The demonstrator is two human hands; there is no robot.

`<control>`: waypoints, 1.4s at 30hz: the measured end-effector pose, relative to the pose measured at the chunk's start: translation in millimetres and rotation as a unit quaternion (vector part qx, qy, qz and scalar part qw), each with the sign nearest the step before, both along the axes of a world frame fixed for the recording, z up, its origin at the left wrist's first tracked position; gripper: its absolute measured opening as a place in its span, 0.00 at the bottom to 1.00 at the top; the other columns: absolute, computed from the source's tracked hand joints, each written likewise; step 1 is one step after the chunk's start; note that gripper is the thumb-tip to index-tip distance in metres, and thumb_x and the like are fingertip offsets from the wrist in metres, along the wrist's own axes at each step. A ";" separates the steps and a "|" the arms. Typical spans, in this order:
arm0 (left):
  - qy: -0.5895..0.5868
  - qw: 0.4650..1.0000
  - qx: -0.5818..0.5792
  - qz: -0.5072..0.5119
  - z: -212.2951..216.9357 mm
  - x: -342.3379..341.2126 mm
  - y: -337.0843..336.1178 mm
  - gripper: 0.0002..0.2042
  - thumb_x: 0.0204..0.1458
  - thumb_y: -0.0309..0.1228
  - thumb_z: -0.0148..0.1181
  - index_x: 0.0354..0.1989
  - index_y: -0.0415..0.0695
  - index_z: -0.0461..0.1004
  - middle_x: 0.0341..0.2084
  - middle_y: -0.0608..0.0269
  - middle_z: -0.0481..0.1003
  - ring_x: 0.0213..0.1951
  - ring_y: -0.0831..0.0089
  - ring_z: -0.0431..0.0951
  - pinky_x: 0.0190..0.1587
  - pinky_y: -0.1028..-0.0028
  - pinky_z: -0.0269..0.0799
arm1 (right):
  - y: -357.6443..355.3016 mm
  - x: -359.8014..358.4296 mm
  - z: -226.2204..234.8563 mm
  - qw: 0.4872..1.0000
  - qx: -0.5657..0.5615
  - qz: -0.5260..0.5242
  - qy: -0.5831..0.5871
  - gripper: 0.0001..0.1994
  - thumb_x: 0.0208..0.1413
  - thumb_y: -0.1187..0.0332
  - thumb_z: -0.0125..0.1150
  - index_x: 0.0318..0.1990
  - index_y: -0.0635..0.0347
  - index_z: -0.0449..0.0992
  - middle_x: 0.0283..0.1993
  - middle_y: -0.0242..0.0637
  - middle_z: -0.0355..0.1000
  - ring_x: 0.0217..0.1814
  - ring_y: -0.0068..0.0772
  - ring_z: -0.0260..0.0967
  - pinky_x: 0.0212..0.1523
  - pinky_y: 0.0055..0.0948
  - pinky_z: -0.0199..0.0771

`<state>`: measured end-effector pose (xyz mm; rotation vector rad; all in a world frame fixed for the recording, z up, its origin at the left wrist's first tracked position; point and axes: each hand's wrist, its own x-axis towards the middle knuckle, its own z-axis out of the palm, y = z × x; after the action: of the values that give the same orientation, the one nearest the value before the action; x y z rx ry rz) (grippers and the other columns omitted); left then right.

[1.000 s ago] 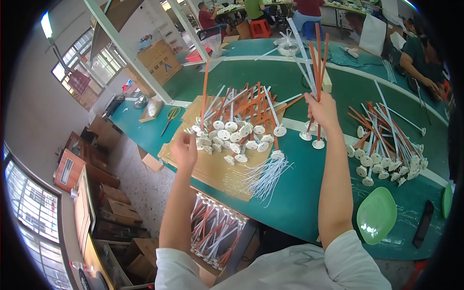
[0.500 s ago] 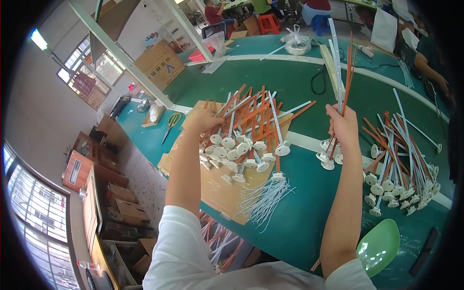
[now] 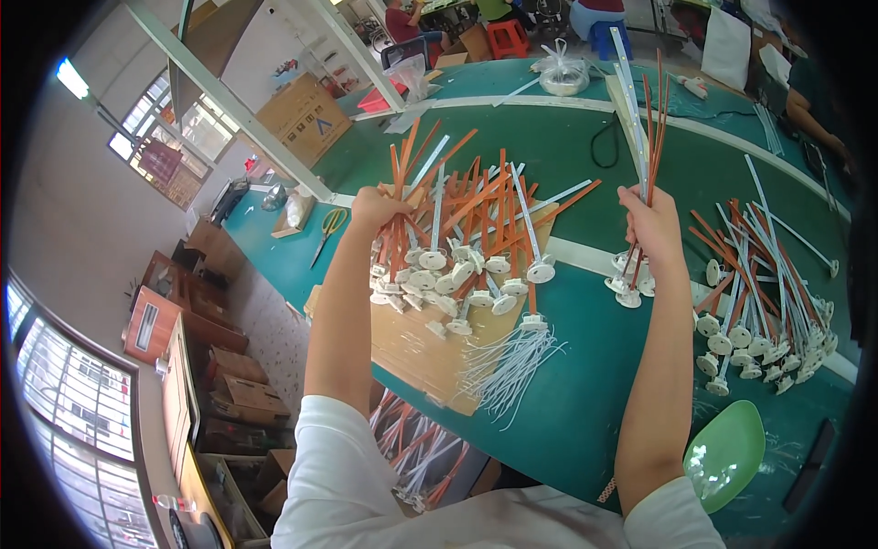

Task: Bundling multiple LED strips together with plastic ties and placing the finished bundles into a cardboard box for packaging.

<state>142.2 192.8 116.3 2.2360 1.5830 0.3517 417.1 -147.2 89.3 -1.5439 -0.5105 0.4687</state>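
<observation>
My left hand (image 3: 380, 209) is closed around several orange and white flat strips, whose upper ends fan out above the fist. It is at the left side of a pile of such strips (image 3: 494, 215), tipped with white round plastic end pieces (image 3: 433, 260), on a cardboard sheet (image 3: 412, 352). My right hand (image 3: 656, 224) grips a bundle of orange and white strips (image 3: 631, 114) upright, with white round ends (image 3: 628, 297) hanging below the fist. Thin white ties or wires (image 3: 512, 366) lie bunched at the cardboard's near edge.
To the right is a second strip pile (image 3: 764, 302), with a green plastic tray (image 3: 727, 457) nearer me. Scissors (image 3: 327, 236) lie at the left on the green table (image 3: 567, 343). A tied plastic bag (image 3: 562, 73) stands at the back. More strips (image 3: 421, 453) sit below the table edge.
My left hand has drawn strips up and to the left in the pile, and their ends now stand above the fist. My right hand keeps its bundle in nearly the same place.
</observation>
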 end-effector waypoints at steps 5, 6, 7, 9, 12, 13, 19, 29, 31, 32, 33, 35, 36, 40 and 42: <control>-0.048 0.999 -0.008 -0.019 13.9 -7.4 -16.2 0.19 0.31 0.42 0.74 0.28 0.42 0.82 0.22 0.61 0.80 0.25 0.70 0.80 0.33 0.71 0.75 | -0.1 0.8 -4.1 1.000 -0.005 0.004 -0.004 0.11 0.58 0.63 0.59 0.30 0.60 0.70 0.16 0.25 0.60 0.14 0.18 0.57 0.17 0.22 0.57; -0.048 0.999 -0.007 -0.019 15.1 -7.1 -17.9 0.19 0.31 0.42 0.74 0.28 0.42 0.82 0.22 0.61 0.80 0.25 0.70 0.80 0.33 0.71 0.75 | 0.7 0.6 -4.1 1.000 -0.008 0.006 -0.007 0.11 0.58 0.63 0.59 0.30 0.60 0.70 0.16 0.25 0.60 0.14 0.18 0.57 0.17 0.22 0.57; 0.009 0.998 0.046 -0.032 15.4 -5.5 -19.7 0.17 0.35 0.39 0.73 0.29 0.38 0.82 0.21 0.61 0.79 0.24 0.72 0.79 0.31 0.71 0.74 | 0.6 0.8 -4.5 1.000 -0.007 0.005 -0.008 0.11 0.58 0.63 0.59 0.30 0.60 0.70 0.16 0.25 0.60 0.14 0.18 0.57 0.17 0.22 0.57; 0.068 0.992 0.100 -0.042 14.7 -7.7 -16.1 0.15 0.39 0.36 0.72 0.29 0.35 0.81 0.21 0.61 0.79 0.23 0.74 0.78 0.29 0.72 0.73 | 1.0 0.1 -4.5 1.000 -0.019 0.006 -0.011 0.11 0.57 0.62 0.59 0.30 0.60 0.71 0.16 0.25 0.60 0.14 0.18 0.57 0.17 0.21 0.57; -0.009 0.996 0.072 -0.047 2.2 -17.8 -4.2 0.12 0.42 0.31 0.70 0.30 0.34 0.80 0.21 0.60 0.78 0.23 0.74 0.76 0.29 0.72 0.72 | 2.3 -2.8 -1.1 1.000 -0.020 0.012 -0.009 0.11 0.57 0.62 0.59 0.31 0.60 0.71 0.16 0.25 0.60 0.14 0.18 0.57 0.17 0.21 0.58; -0.009 0.996 0.071 -0.049 1.8 -15.6 -6.2 0.12 0.42 0.31 0.70 0.30 0.34 0.80 0.21 0.60 0.78 0.23 0.74 0.76 0.29 0.72 0.72 | 2.3 -1.8 -1.8 1.000 -0.021 0.010 -0.009 0.11 0.57 0.62 0.59 0.31 0.60 0.71 0.16 0.25 0.60 0.14 0.18 0.57 0.17 0.21 0.58; -0.251 0.942 -0.162 -0.152 12.7 -21.9 -15.7 0.10 0.45 0.22 0.67 0.36 0.36 0.75 0.25 0.66 0.73 0.26 0.78 0.71 0.29 0.76 0.67 | 1.5 0.8 -5.3 1.000 -0.014 0.005 -0.005 0.11 0.58 0.62 0.59 0.31 0.60 0.71 0.15 0.26 0.60 0.14 0.18 0.58 0.17 0.21 0.58; -0.238 0.949 -0.167 -0.121 12.7 -38.1 -9.9 0.09 0.58 0.32 0.59 0.34 0.39 0.74 0.27 0.67 0.74 0.28 0.79 0.69 0.33 0.76 0.65 | 4.5 -1.3 -7.4 0.998 -0.052 0.024 -0.019 0.11 0.56 0.62 0.59 0.33 0.63 0.73 0.17 0.30 0.65 0.16 0.21 0.63 0.19 0.25 0.63; -0.218 0.955 -0.145 -0.137 16.3 -33.0 -15.5 0.11 0.61 0.35 0.54 0.34 0.39 0.74 0.31 0.64 0.77 0.28 0.79 0.69 0.34 0.77 0.66 | 3.6 0.5 -7.6 0.998 -0.055 0.023 -0.020 0.11 0.56 0.62 0.59 0.34 0.63 0.73 0.18 0.30 0.65 0.16 0.22 0.63 0.19 0.26 0.64; -0.218 0.955 -0.145 -0.138 19.8 -32.1 -17.9 0.11 0.61 0.35 0.54 0.34 0.39 0.74 0.31 0.64 0.77 0.28 0.79 0.69 0.34 0.77 0.66 | 4.6 0.8 -9.1 0.998 -0.055 0.026 -0.024 0.12 0.56 0.62 0.59 0.34 0.63 0.72 0.18 0.30 0.65 0.16 0.22 0.63 0.20 0.26 0.64; -0.208 0.958 -0.128 -0.148 24.5 -30.2 -22.7 0.11 0.62 0.34 0.52 0.35 0.39 0.74 0.32 0.63 0.78 0.29 0.79 0.70 0.35 0.77 0.66 | 4.1 0.5 -10.0 0.998 -0.055 0.028 -0.027 0.12 0.57 0.62 0.59 0.34 0.63 0.72 0.18 0.30 0.65 0.16 0.23 0.63 0.20 0.26 0.64; -0.197 0.961 -0.111 -0.160 33.8 -26.1 -32.6 0.11 0.63 0.34 0.51 0.36 0.39 0.74 0.33 0.61 0.79 0.30 0.80 0.71 0.36 0.77 0.66 | 3.6 -0.9 -7.3 0.998 -0.055 0.026 -0.031 0.11 0.57 0.63 0.58 0.33 0.62 0.72 0.17 0.28 0.63 0.15 0.20 0.61 0.19 0.24 0.61; -0.187 0.963 -0.092 -0.172 39.6 -24.2 -39.8 0.12 0.63 0.34 0.50 0.36 0.39 0.74 0.34 0.61 0.79 0.32 0.79 0.72 0.37 0.77 0.66 | 3.2 -3.2 -6.0 0.998 -0.054 0.027 -0.036 0.10 0.58 0.63 0.57 0.32 0.61 0.71 0.17 0.26 0.61 0.14 0.18 0.58 0.17 0.23 0.59; -0.236 0.938 -0.052 -0.247 54.9 -18.6 -69.4 0.13 0.65 0.33 0.45 0.38 0.37 0.73 0.37 0.59 0.78 0.40 0.75 0.76 0.41 0.75 0.69 | 5.7 -4.1 -7.1 0.997 -0.058 0.021 -0.039 0.10 0.58 0.63 0.57 0.32 0.61 0.71 0.17 0.26 0.61 0.15 0.18 0.58 0.17 0.23 0.59; -0.266 0.924 -0.049 -0.269 61.4 -13.8 -86.6 0.13 0.66 0.33 0.43 0.40 0.37 0.72 0.39 0.57 0.78 0.42 0.72 0.76 0.45 0.72 0.70 | 6.3 -4.4 -6.7 0.997 -0.058 0.029 -0.035 0.10 0.58 0.63 0.58 0.31 0.61 0.70 0.17 0.26 0.61 0.15 0.18 0.58 0.17 0.23 0.58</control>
<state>128.4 106.3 177.7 2.1385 0.6646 0.6307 412.7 -140.9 82.6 -1.6642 -0.5924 0.4985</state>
